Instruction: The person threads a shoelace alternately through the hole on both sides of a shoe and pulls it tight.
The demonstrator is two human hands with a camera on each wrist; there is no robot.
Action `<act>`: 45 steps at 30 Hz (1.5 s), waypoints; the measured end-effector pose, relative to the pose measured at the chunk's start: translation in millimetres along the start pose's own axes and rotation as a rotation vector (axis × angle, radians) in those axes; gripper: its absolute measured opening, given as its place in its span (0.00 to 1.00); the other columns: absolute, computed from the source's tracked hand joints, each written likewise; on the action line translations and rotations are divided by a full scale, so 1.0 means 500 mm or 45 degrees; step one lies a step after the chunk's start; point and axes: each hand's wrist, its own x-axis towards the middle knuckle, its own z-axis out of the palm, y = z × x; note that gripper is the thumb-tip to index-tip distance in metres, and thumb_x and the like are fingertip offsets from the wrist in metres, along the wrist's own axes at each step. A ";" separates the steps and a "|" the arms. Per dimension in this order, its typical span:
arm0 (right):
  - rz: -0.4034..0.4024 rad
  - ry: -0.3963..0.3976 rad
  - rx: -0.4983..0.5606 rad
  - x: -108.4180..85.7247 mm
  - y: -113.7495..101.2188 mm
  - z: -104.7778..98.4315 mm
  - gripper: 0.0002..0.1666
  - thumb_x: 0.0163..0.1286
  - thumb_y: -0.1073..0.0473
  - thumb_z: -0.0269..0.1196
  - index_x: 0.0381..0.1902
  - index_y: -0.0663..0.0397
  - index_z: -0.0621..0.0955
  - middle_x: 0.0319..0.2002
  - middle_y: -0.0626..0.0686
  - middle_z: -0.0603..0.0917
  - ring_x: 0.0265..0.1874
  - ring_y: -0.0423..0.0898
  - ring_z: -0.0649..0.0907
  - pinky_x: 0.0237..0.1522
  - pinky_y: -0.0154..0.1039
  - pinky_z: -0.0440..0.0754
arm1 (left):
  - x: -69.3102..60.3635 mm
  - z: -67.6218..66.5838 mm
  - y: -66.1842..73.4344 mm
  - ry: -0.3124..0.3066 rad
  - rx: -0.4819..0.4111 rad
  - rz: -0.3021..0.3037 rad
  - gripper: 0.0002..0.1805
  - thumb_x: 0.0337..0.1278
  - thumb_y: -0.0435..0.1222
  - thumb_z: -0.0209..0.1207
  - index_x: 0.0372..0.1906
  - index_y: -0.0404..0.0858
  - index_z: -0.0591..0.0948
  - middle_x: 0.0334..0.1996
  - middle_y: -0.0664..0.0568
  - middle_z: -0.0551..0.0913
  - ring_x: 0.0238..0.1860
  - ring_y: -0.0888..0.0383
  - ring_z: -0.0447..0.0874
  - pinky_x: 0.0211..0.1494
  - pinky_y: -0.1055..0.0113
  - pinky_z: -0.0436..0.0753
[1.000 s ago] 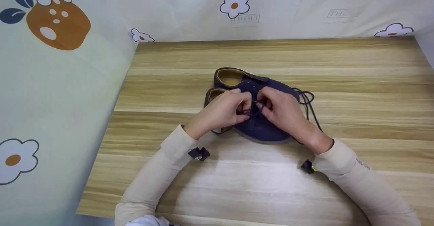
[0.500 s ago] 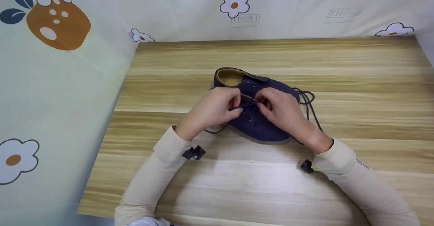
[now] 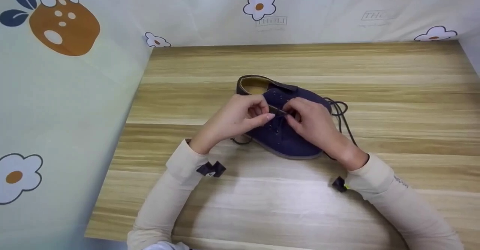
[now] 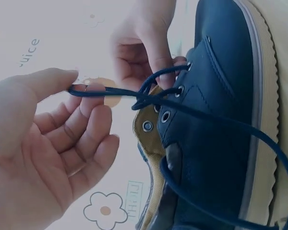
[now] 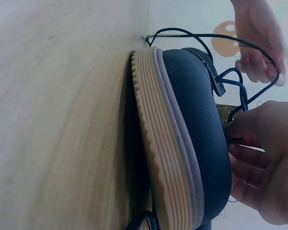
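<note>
Two dark blue shoes lie side by side on the table. The nearer shoe (image 3: 296,143) has a dark shoelace (image 4: 206,115) running through its eyelets. My left hand (image 3: 242,117) is over the shoe's opening and pinches a doubled part of that lace between thumb and forefinger, the other fingers loosely curled. My right hand (image 3: 313,122) stays at the front of the eyelets. Its thumb presses the eyelet flap (image 5: 226,114) of the shoe, whose brown inner side shows; its other fingertips are hidden. Behind it, the farther shoe (image 3: 253,85) has bare eyelets.
Beyond the toes, a loose dark lace (image 3: 339,109) lies looped on the wooden table (image 3: 187,85). A lace loop (image 3: 242,140) hangs by the nearer shoe's side. Patterned cloth (image 3: 210,14) hangs behind and to the left of the table.
My left hand has drawn away to the left from the eyelets with the lace, then shifted slightly back, its thumb straighter. The right hand has hardly moved.
</note>
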 end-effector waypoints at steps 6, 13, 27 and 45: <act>0.008 0.006 -0.009 -0.001 -0.001 0.000 0.06 0.62 0.63 0.67 0.38 0.51 0.83 0.30 0.49 0.84 0.25 0.42 0.79 0.29 0.36 0.74 | -0.001 0.000 0.005 0.010 -0.098 0.084 0.08 0.67 0.40 0.59 0.37 0.38 0.80 0.22 0.52 0.81 0.23 0.63 0.78 0.28 0.71 0.77; 0.005 0.008 -0.001 -0.001 -0.002 0.000 0.06 0.62 0.63 0.66 0.38 0.51 0.83 0.31 0.50 0.84 0.25 0.42 0.79 0.29 0.36 0.74 | -0.011 -0.009 0.018 0.049 -0.075 0.276 0.08 0.62 0.38 0.62 0.30 0.38 0.82 0.25 0.53 0.83 0.28 0.66 0.78 0.35 0.64 0.80; -0.015 0.029 -0.007 -0.001 -0.001 0.005 0.08 0.61 0.63 0.67 0.36 0.51 0.78 0.28 0.50 0.83 0.24 0.43 0.81 0.27 0.36 0.76 | -0.011 -0.007 0.012 0.203 -0.231 0.205 0.10 0.62 0.39 0.63 0.28 0.37 0.82 0.24 0.55 0.80 0.27 0.64 0.74 0.33 0.71 0.74; -0.021 0.012 0.055 0.001 0.003 -0.013 0.03 0.66 0.59 0.67 0.36 0.49 0.83 0.33 0.49 0.88 0.28 0.42 0.83 0.32 0.38 0.79 | -0.002 -0.011 0.004 0.425 -0.315 0.073 0.10 0.67 0.37 0.59 0.30 0.35 0.77 0.27 0.47 0.85 0.27 0.62 0.80 0.30 0.70 0.76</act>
